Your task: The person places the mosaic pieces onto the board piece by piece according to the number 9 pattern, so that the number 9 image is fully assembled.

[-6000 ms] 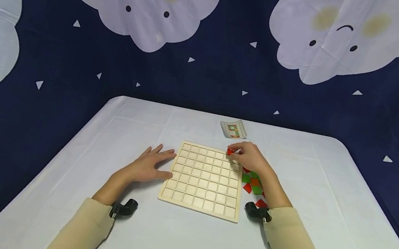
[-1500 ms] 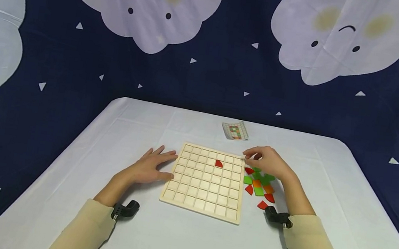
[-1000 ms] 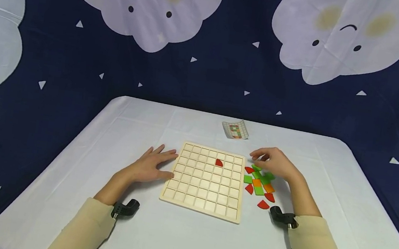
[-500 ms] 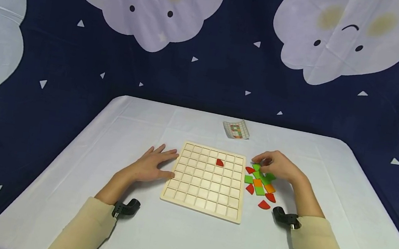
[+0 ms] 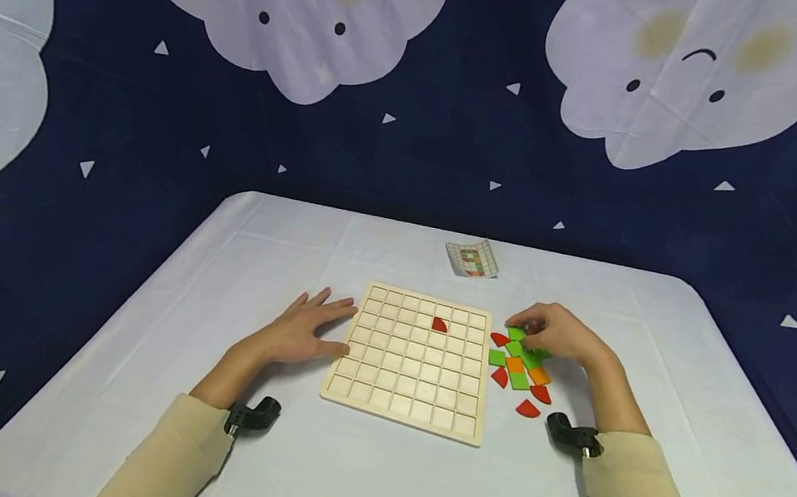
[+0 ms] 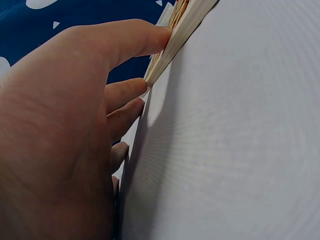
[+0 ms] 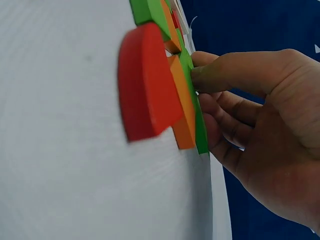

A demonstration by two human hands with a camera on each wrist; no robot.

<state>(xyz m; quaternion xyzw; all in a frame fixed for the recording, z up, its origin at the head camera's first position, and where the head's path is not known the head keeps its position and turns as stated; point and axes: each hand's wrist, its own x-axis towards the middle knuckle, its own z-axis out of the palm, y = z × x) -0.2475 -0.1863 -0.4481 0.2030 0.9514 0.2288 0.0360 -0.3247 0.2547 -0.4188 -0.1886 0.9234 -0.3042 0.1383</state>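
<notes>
A pale wooden grid board (image 5: 410, 359) lies on the table, with one red quarter-circle tile (image 5: 440, 324) in a cell near its far side. My left hand (image 5: 300, 332) rests at the board's left edge, fingers spread; in the left wrist view the thumb (image 6: 155, 40) touches the rim. To the right of the board my right hand (image 5: 557, 332) pinches a green square tile (image 5: 516, 334) between thumb and forefinger. Below that hand lies a loose group of tiles: green ones (image 5: 519, 380), orange ones (image 5: 539, 376) and red quarter circles (image 5: 528, 409). The hand partly covers some green tiles.
A small printed card (image 5: 473, 259) with a coloured grid pattern lies near the far table edge, its corners curled up. White cloth covers the table (image 5: 367, 488). Behind it hangs a dark blue curtain (image 5: 440, 162) with clouds.
The red quarter circle, earlier in my right hand, now lies in a board cell. My right hand has moved right to the loose tiles and taken hold of a green one. My left hand stays put.
</notes>
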